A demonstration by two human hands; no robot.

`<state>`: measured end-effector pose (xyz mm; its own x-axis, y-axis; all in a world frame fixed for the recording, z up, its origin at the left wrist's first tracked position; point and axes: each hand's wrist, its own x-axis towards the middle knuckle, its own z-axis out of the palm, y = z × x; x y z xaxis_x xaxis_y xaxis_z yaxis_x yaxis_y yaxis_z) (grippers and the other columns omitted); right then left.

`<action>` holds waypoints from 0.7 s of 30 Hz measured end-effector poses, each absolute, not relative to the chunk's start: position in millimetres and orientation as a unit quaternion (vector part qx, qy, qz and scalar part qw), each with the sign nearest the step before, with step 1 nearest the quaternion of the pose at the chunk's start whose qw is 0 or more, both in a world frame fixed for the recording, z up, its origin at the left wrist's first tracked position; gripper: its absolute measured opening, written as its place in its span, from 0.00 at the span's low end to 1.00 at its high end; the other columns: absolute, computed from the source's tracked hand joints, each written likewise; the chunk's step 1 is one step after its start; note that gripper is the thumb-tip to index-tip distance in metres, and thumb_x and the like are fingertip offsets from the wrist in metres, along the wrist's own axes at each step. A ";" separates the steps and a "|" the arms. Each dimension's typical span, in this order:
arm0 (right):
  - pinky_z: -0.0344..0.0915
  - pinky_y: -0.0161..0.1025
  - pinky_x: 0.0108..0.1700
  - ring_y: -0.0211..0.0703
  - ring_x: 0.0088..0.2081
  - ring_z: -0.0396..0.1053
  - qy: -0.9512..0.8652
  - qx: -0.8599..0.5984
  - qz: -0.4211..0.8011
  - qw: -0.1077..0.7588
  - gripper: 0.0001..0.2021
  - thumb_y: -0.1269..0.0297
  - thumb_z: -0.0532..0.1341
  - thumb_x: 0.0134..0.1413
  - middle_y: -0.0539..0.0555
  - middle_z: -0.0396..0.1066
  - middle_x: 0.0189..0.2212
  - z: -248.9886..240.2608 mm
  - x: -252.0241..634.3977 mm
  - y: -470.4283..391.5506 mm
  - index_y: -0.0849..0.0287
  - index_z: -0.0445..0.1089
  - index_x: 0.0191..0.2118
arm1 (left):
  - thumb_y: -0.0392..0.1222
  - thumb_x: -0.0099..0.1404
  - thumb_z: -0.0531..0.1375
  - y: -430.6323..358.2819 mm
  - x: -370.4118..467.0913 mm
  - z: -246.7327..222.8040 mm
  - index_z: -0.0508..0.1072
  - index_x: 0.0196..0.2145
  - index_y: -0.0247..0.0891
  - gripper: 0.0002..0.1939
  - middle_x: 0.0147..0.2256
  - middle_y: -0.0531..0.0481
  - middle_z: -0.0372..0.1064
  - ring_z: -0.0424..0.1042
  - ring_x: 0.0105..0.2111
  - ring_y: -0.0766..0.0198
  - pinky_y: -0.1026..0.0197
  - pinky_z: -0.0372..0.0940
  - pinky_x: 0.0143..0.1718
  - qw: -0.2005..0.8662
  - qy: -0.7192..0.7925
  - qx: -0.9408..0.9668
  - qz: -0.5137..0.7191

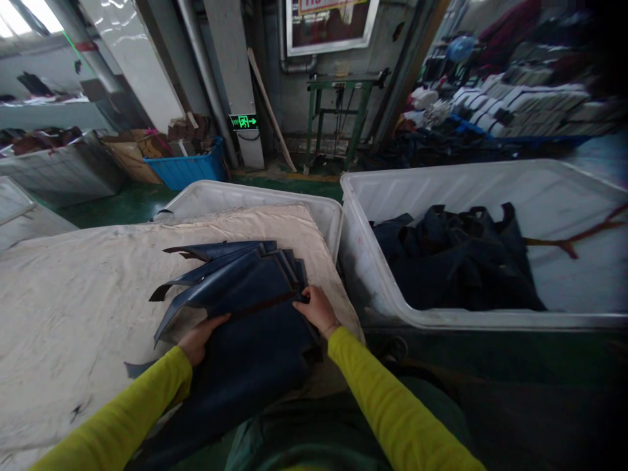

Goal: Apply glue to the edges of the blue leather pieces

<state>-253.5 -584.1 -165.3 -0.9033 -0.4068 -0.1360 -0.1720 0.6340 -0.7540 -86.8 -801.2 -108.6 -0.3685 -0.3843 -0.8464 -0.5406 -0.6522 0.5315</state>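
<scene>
A fanned stack of dark blue leather pieces lies on a cloth-covered table. Some edges curl up at its left end, showing a pale underside. My left hand grips the left edge of the front piece, fingers on top along a reddish-brown strip and the palm side partly hidden. At the strip's other end, my right hand pinches the right edge of that leather between thumb and fingers. The front piece hangs over the table's near edge toward my body.
A white plastic bin at the right holds more dark blue leather. Another white bin stands behind the table. Farther back are a blue crate, a green metal stand and white stacked goods.
</scene>
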 end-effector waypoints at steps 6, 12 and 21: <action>0.62 0.39 0.43 0.43 0.38 0.66 0.851 -0.144 -0.464 0.201 0.13 0.69 0.63 0.41 0.54 0.68 0.34 -162.2 -254.3 -584.1 0.62 0.64 0.37 | 0.39 0.53 0.64 -795.0 -81.8 -122.2 0.62 0.53 0.42 0.30 0.41 0.45 0.73 0.74 0.38 0.54 0.51 0.70 0.41 -0.010 0.497 -0.515 0.699; 0.65 0.39 0.40 0.43 0.38 0.69 0.767 -0.167 -0.550 0.284 0.10 0.62 0.60 0.49 0.54 0.72 0.35 -146.4 -231.6 -576.7 0.62 0.67 0.37 | 0.53 0.50 0.64 -797.7 -71.8 -80.4 0.68 0.48 0.36 0.30 0.48 0.44 0.69 0.66 0.51 0.50 0.52 0.60 0.54 -0.029 0.753 -0.387 0.532; 0.62 0.37 0.48 0.40 0.46 0.66 0.740 -0.200 -0.621 0.166 0.14 0.59 0.54 0.57 0.55 0.69 0.44 -106.4 -197.6 -600.2 0.60 0.62 0.46 | 0.55 0.49 0.65 -842.2 -85.9 22.6 0.70 0.49 0.43 0.30 0.49 0.50 0.69 0.64 0.52 0.53 0.54 0.58 0.56 0.022 0.803 -0.284 0.523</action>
<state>-197.6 -600.2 -106.4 -0.8654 -0.5011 0.0023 -0.0893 0.1496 -0.9847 -85.9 -842.2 22.6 -0.8382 -0.4329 -0.3317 -0.4783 0.2915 0.8284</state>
